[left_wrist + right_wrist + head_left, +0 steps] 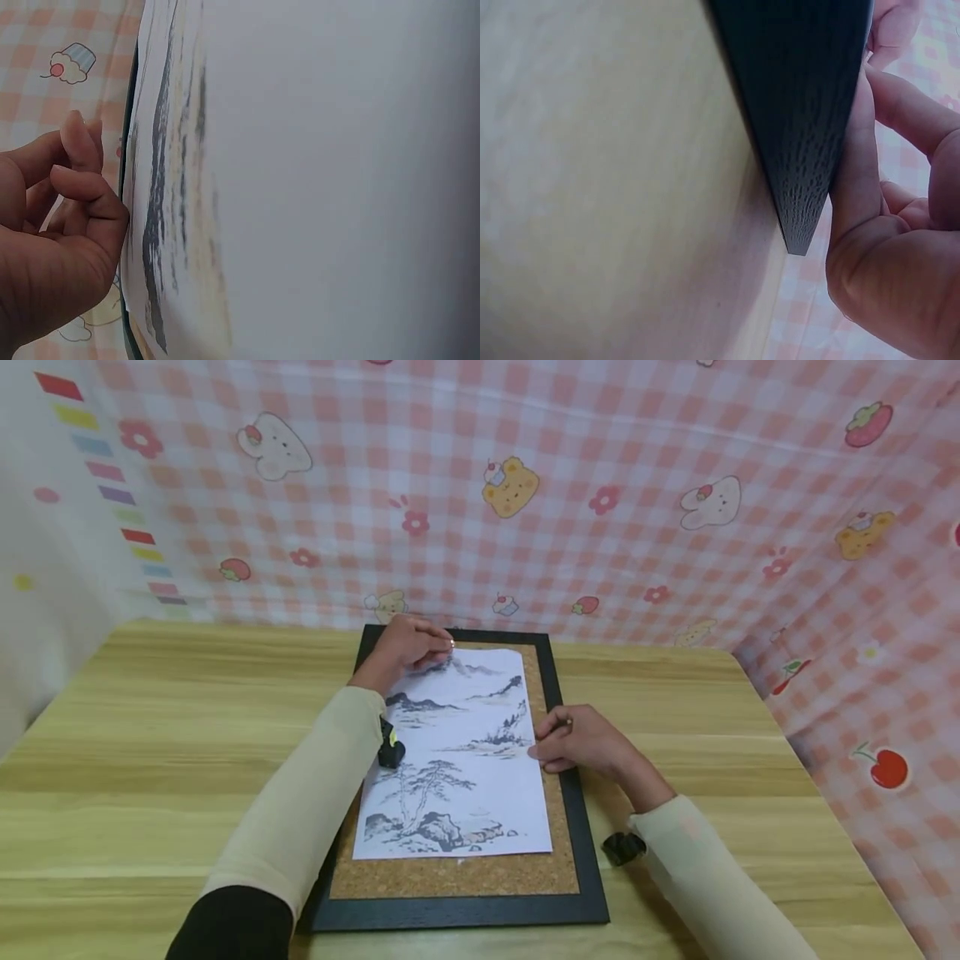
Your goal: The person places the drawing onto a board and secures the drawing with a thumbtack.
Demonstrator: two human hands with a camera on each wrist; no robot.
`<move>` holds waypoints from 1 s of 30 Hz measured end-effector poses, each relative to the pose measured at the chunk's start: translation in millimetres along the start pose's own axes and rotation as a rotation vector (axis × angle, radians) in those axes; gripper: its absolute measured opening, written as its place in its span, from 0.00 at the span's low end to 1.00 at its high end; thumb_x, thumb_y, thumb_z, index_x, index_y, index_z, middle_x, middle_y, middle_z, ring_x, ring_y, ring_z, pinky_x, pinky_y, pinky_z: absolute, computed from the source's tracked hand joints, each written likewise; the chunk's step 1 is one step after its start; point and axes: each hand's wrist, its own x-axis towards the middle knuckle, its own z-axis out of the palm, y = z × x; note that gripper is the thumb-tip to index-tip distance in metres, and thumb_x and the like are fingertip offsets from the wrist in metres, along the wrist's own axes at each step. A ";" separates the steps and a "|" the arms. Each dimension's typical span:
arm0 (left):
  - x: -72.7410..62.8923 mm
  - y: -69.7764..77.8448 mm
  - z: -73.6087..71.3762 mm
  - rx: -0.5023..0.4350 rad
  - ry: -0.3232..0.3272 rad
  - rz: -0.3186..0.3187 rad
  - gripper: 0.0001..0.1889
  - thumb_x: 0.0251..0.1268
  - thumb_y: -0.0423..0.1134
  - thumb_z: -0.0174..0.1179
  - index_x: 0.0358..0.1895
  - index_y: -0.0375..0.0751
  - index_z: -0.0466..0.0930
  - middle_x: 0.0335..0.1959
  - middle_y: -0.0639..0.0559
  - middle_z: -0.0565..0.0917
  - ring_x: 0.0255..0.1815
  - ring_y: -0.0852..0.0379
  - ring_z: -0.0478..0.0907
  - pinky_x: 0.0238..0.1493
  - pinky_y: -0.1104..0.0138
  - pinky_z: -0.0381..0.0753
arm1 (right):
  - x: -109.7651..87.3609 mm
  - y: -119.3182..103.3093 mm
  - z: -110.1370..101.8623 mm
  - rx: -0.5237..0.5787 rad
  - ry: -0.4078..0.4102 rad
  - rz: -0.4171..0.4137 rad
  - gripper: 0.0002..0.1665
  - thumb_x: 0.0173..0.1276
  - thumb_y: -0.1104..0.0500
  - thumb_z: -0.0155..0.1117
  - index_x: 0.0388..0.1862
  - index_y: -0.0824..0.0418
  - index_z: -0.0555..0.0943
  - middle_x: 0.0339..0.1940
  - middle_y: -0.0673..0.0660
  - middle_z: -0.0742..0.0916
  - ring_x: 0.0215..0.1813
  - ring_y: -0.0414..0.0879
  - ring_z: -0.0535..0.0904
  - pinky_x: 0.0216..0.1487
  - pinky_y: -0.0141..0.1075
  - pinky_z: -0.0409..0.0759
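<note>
A white paper sheet (480,793) printed with an ink landscape of mountains and trees lies on a cork board (457,881) in a black frame (465,910). At its top left corner, my left hand (405,647) brings thumb and forefinger together on a small shiny thing (452,644), which looks like a push pin. That thing is hidden in the left wrist view, where the left hand (64,225) shows beside the paper. My right hand (585,739) reaches across the frame's right side, fingertips touching the sheet's right edge. Its thumb lies along the black frame (795,135) in the right wrist view.
The board lies on a light wooden table (187,760), near its back edge. A pink checked cloth (450,485) with cartoon prints hangs behind and along the right. Small black wrist devices show on both sleeves, the left one (390,750) above the sheet.
</note>
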 end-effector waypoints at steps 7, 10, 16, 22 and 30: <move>4.4 2.9 4.1 -0.002 0.008 -0.023 0.14 0.68 0.33 0.68 0.54 0.36 0.87 0.32 0.48 0.89 0.24 0.61 0.83 0.22 0.69 0.71 | 0.3 0.0 0.5 -0.002 0.007 0.008 0.15 0.67 0.70 0.70 0.46 0.74 0.75 0.35 0.62 0.87 0.33 0.46 0.86 0.38 0.38 0.88; 6.4 3.3 5.3 0.001 0.006 -0.035 0.13 0.68 0.33 0.68 0.53 0.36 0.87 0.32 0.48 0.88 0.23 0.60 0.83 0.23 0.68 0.73 | 0.6 -0.2 0.8 -0.004 0.008 0.013 0.15 0.67 0.70 0.70 0.46 0.74 0.75 0.35 0.62 0.87 0.33 0.47 0.87 0.38 0.38 0.88; 10.9 2.1 6.3 0.015 -0.001 -0.053 0.10 0.68 0.31 0.67 0.50 0.34 0.87 0.29 0.47 0.88 0.23 0.60 0.83 0.23 0.70 0.75 | 0.4 -1.8 1.2 -0.002 0.011 0.016 0.14 0.67 0.70 0.70 0.45 0.73 0.75 0.35 0.61 0.88 0.33 0.46 0.86 0.38 0.38 0.88; 14.1 3.1 4.9 0.007 -0.016 -0.076 0.10 0.69 0.29 0.65 0.50 0.31 0.86 0.28 0.45 0.88 0.20 0.60 0.82 0.21 0.71 0.79 | 1.4 -1.6 1.2 -0.003 0.009 0.013 0.14 0.67 0.70 0.70 0.45 0.72 0.75 0.35 0.61 0.88 0.34 0.46 0.86 0.38 0.38 0.88; 20.1 3.6 6.9 0.040 -0.009 -0.097 0.09 0.70 0.30 0.64 0.50 0.32 0.86 0.28 0.46 0.87 0.22 0.60 0.82 0.25 0.70 0.83 | 0.8 -0.2 -0.1 -0.001 0.002 0.009 0.13 0.67 0.70 0.69 0.45 0.72 0.74 0.35 0.61 0.88 0.34 0.46 0.86 0.38 0.38 0.87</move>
